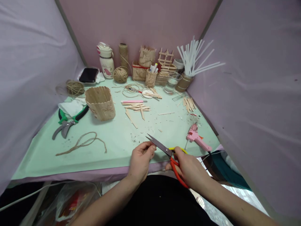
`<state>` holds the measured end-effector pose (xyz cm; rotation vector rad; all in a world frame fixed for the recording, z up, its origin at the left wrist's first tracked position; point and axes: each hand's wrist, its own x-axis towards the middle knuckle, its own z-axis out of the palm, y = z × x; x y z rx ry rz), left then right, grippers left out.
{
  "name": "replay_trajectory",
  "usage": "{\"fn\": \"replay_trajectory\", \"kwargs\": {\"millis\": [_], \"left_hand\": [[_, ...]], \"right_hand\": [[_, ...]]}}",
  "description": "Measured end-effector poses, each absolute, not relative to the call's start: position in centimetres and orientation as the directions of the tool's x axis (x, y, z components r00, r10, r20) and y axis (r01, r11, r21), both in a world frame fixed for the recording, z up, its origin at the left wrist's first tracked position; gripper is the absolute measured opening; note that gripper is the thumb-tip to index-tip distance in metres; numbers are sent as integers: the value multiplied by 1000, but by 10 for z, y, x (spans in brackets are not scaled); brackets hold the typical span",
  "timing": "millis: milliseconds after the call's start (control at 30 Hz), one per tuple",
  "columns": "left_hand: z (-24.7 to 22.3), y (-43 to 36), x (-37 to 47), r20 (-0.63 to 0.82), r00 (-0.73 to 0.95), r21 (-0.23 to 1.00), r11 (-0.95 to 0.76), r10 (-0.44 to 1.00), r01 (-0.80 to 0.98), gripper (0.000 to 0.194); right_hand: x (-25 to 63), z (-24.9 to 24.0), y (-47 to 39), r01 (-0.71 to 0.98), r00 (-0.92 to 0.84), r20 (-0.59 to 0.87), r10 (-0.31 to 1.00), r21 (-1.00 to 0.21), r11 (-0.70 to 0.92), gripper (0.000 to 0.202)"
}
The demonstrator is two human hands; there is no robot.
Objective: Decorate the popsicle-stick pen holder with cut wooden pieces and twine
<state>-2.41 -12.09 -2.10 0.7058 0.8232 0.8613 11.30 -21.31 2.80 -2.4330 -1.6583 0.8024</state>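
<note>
The left hand is curled, thumb and fingertips pinched close against the scissors; what, if anything, they hold is hidden, so I cannot tell; the right hand grips the red-and-yellow handles near the green tabletop's front edge, blades angled forward-left; the white drinking bottle's markings seem too small to read.

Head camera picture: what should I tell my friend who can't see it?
A person's right hand holds scissors close to the curled left hand, at a pale green table. Wooden sticks, a wooden container and a pink glue gun are farther back.
</note>
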Motion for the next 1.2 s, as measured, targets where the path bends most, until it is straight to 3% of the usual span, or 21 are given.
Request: {"fn": "replay_trajectory", "kwargs": {"millis": [200, 467, 1200], "left_hand": [[-24, -117, -27, -323, 405, 851, 450, 855, -272, 24], [-18, -109, -41, -65, 464, 980, 145, 883, -139, 8], [-11, -103, -47, 29, 545, 999, -9, 838, -40, 11]], "right_hand": [[124, 39, -211, 786, 245, -371, 896, -465, -407, 29], [130, 47, -212, 898, 180, -382, 906, -311, -310, 35], [133, 46, -215, 937, 124, -296, 947, -280, -210, 36]]}}
